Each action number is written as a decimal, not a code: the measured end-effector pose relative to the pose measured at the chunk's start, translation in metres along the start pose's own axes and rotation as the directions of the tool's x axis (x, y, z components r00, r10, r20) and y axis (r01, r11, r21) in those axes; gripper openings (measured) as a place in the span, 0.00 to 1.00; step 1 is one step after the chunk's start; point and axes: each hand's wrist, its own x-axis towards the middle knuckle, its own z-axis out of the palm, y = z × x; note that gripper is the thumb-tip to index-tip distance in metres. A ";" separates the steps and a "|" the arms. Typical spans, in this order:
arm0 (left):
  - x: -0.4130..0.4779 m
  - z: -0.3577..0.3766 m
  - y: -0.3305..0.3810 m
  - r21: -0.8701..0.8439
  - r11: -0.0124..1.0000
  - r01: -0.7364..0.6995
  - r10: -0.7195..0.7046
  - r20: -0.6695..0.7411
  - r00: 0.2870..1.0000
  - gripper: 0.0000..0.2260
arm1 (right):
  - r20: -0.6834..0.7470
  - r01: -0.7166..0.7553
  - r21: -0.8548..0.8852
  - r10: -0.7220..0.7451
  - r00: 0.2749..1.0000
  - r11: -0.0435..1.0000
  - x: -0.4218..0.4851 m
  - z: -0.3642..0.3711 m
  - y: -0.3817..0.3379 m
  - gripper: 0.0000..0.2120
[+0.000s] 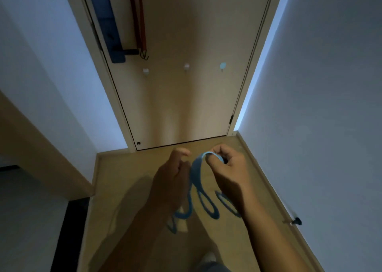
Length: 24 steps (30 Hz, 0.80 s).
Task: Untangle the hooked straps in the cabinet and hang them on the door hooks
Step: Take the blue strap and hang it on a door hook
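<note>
On the left part of the door [186, 106] a red strap [142, 23] already hangs, with dark hooks at its lower end. To the right of it, three door hooks [186, 66] stand bare in a row. Lower down, the left grip [173, 180], a bare hand, curls its fingers at the blue strap [196, 172], but the back of the hand hides whether it really pinches it, so I cannot tell. The strap rises in an arch between both hands and falls in loose loops under them, above the floor [128, 189]. The right grip [229, 168] pinches the top of this arch between thumb and fingers. The strap looks light, flat and very soft, so it will probably twist easily. I think it is better to take hold near an end hook, which I cannot see here.
</note>
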 end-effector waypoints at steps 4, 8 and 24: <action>0.062 0.021 0.018 -0.028 0.994 -0.102 0.105 0.104 0.989 0.09 | 0.066 -0.002 -0.021 0.004 0.998 1.000 0.068 -0.026 0.005 0.07; 0.118 0.042 0.023 0.168 0.958 -0.232 0.212 0.126 0.969 0.09 | 0.031 0.044 -0.177 -0.039 0.999 0.983 0.133 -0.039 0.012 0.05; 0.400 0.029 0.020 0.065 0.953 -0.297 0.294 0.048 0.955 0.14 | 0.071 0.262 -0.028 -0.259 0.963 0.965 0.398 -0.009 -0.003 0.07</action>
